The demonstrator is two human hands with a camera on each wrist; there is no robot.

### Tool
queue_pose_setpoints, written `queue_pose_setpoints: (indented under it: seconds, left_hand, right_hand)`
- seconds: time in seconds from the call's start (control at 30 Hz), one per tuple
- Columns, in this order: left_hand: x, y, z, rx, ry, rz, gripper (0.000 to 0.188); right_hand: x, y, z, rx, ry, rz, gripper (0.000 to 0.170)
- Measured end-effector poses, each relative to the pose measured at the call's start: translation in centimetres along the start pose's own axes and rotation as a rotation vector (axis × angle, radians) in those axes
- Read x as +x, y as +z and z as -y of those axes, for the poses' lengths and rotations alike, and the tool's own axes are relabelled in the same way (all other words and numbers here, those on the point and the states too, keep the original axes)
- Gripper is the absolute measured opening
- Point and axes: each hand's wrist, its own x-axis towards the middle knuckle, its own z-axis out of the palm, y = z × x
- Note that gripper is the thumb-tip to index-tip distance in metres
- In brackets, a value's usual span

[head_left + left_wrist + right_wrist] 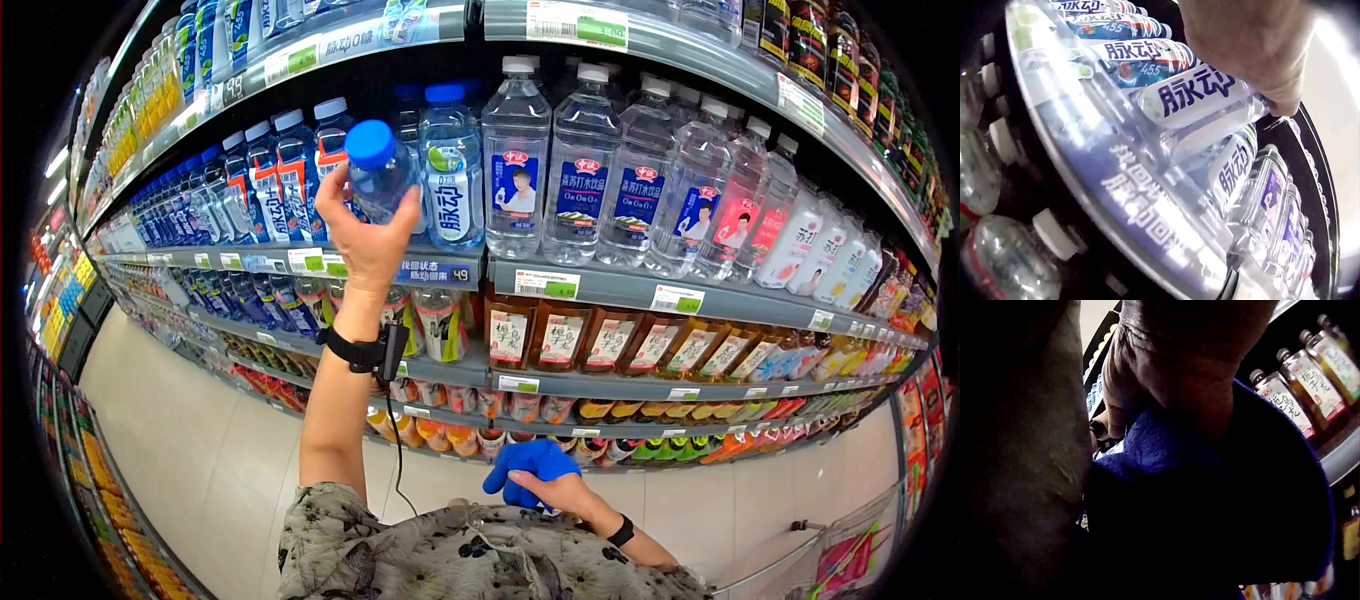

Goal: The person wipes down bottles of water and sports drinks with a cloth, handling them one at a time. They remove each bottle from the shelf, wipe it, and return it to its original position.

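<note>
The left hand (372, 232) grips a clear bottle with a blue cap (370, 146) around its upper part, at the front of the upper shelf. In the left wrist view the left hand (1254, 50) covers the top of this bottle (1194, 100); its fingertips are mostly hidden. Right beside it stands a similar blue-capped bottle (452, 170). Low in front of the body, the right hand (550, 488) holds a bunched blue cloth (535, 462). The right wrist view shows the right hand (1179, 362) on the dark blue cloth (1160, 440).
Rows of clear bottles (515, 170) stand to the right, orange-labelled bottles (292, 170) to the left. A price rail (600, 290) edges the shelf, with brown bottles (560, 338) below. A shopping cart (850, 550) stands at the lower right.
</note>
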Motion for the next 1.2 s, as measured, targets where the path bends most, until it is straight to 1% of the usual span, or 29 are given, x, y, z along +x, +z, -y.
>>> queue_pose_setpoints:
  seconds: [0.03,0.07,0.1,0.17,0.2,0.27,0.3,0.37,0.4,0.43,0.5,0.53,0.57,0.63,0.67,0.7,0.77,0.83,0.87,0.9,0.93,0.97,1.0,1.03,1.07,1.1,1.13,1.17,1.2]
  left_hand:
    - [-0.6,0.0,-0.1,-0.079,0.063,-0.048,0.069]
    - [-1.2,0.2,-0.3,-0.274,-0.037,-0.016,0.074]
    - [-1.2,-0.2,-0.5,-0.269,-0.038,-0.018,0.074]
    - [-0.7,-1.3,-1.1,0.028,0.088,0.036,0.078]
    - [-0.5,-2.0,-1.2,0.03,0.041,0.043,0.081]
    - [0.2,-3.0,-3.5,-0.114,-0.051,-0.087,0.077]
    - [0.9,-3.8,-5.1,-0.189,-0.091,-0.13,0.076]
    - [2.4,-4.7,-7.7,-0.307,0.009,-0.196,0.074]
    - [2.4,-5.7,-9.3,-0.378,0.042,-0.151,0.077]
    - [1.4,-6.5,-9.4,-0.414,0.045,-0.129,0.08]
    - [-0.7,-9.1,-10.0,-0.419,0.027,0.203,0.084]
    - [-2.3,-9.7,-10.6,-0.44,-0.076,0.276,0.085]
    - [-4.1,-10.0,-11.2,-0.461,-0.18,0.347,0.086]
    - [-7.2,-11.0,-11.9,-0.254,-0.301,0.517,0.084]
    - [-8.1,-11.1,-12.8,-0.227,-0.357,0.574,0.082]
    - [-8.9,-11.1,-13.5,-0.201,-0.412,0.63,0.079]
    - [-11.1,-11.4,-13.5,-0.186,-0.385,0.733,0.076]
    - [-13.3,-11.9,-13.2,-0.317,-0.409,0.819,0.07]
    - [-14.4,-12.3,-13.1,-0.311,-0.414,0.822,0.07]
    - [-15.3,-12.6,-13.2,-0.406,-0.503,0.874,0.067]
    - [-15.8,-12.8,-13.2,-0.503,-0.593,0.92,0.065]
    - [-16.0,-12.9,-13.2,-0.497,-0.596,0.918,0.065]
    - [-15.8,-13.0,-13.5,-0.44,-0.514,0.969,0.065]
    - [-15.6,-13.0,-14.0,-0.384,-0.433,1.018,0.065]
    - [-15.3,-13.0,-14.5,-0.453,-0.574,0.986,0.066]
    - [-15.4,-13.1,-14.5,-0.45,-0.577,0.984,0.066]
    - [-15.4,-13.2,-14.5,-0.423,-0.55,0.987,0.067]
    - [-15.6,-13.3,-14.5,-0.395,-0.524,0.989,0.068]
    - [-15.8,-13.3,-14.6,-0.396,-0.514,0.955,0.072]
  right_hand:
    - [0.0,0.1,0.5,0.011,-0.002,0.026,0.019]
    - [-0.1,0.3,0.8,0.0,-0.011,-0.004,0.019]
    - [-0.1,0.3,0.6,-0.001,-0.009,0.0,0.019]
    - [0.3,0.1,0.1,0.028,-0.113,-0.011,0.018]
    - [0.5,-0.1,0.4,0.02,-0.118,-0.009,0.018]
    - [0.7,-0.8,1.2,-0.14,-0.176,-0.024,0.018]
    - [0.7,-1.0,1.5,-0.142,-0.175,-0.023,0.018]
    - [0.7,-1.2,2.3,-0.362,-0.41,-0.192,0.026]
    - [0.7,-1.1,2.7,-0.47,-0.527,-0.275,0.032]
    - [0.6,-0.8,3.5,-0.467,-0.523,-0.266,0.032]
    - [0.6,0.0,5.8,-0.336,-0.657,-0.242,0.032]
    - [1.0,0.0,6.7,-0.271,-0.722,-0.231,0.032]
    - [1.7,-0.7,7.7,-0.27,-0.721,-0.228,0.032]
    - [2.9,-2.5,9.7,-0.626,-0.994,0.227,0.049]
    - [2.7,-2.1,10.1,-0.625,-0.994,0.233,0.049]
    - [2.3,-1.3,11.1,-0.631,-0.972,0.184,0.047]
    - [1.8,1.0,12.6,-0.635,-0.949,0.139,0.044]
    - [1.5,3.8,12.9,-0.682,-0.797,-0.249,0.038]
    - [2.2,3.3,10.3,-0.642,-0.627,-0.046,0.036]
    - [2.3,3.5,10.2,-0.636,-0.624,-0.042,0.036]
    - [2.5,3.6,10.2,-0.563,-0.572,-0.124,0.032]
    - [2.8,3.7,10.3,-0.491,-0.52,-0.206,0.029]
    - [3.2,3.6,10.3,-0.492,-0.607,-0.261,0.025]
    - [3.4,3.6,10.4,-0.491,-0.603,-0.256,0.025]
    - [3.6,3.6,10.5,-0.478,-0.618,-0.292,0.023]
    - [3.7,3.6,10.5,-0.464,-0.635,-0.331,0.021]
    - [4.1,3.4,9.9,-0.357,-0.627,-0.336,0.019]
    - [4.4,3.4,9.7,-0.359,-0.626,-0.33,0.019]
    - [4.5,3.5,9.5,-0.218,-0.603,-0.351,0.019]
